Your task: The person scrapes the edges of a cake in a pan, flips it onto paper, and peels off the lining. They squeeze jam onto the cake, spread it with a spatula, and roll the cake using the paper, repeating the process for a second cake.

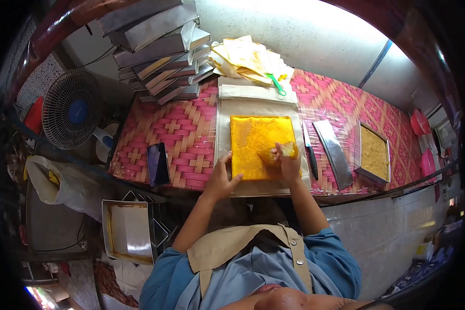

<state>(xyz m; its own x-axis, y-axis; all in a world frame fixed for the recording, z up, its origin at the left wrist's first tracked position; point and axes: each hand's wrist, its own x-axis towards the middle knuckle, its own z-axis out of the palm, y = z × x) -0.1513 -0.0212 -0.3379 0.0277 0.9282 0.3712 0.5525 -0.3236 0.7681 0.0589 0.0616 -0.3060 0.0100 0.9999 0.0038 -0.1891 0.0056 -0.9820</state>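
A square, flat yellow cake (253, 147) lies on brown paper sheets (258, 93) in front of me. My left hand (222, 178) rests against the cake's left edge near its front corner, thumb and fingers apart. Over the right part of the cake, my right hand (290, 165) is closed on a crumpled, yellowish, thin piece (289, 150). Whether that piece is plastic or paper I cannot make out. Just right of the paper lie a black-handled knife (311, 155) and a broad metal blade (333, 154).
A filled square tin (374, 152) stands at the right on the pink woven tabletop (186, 129). Stacked tins (163, 51), stained papers (243, 54) and a green-handled tool (277, 84) are at the back. A phone (158, 164), fan (72, 103) and used tin (129, 230) are left.
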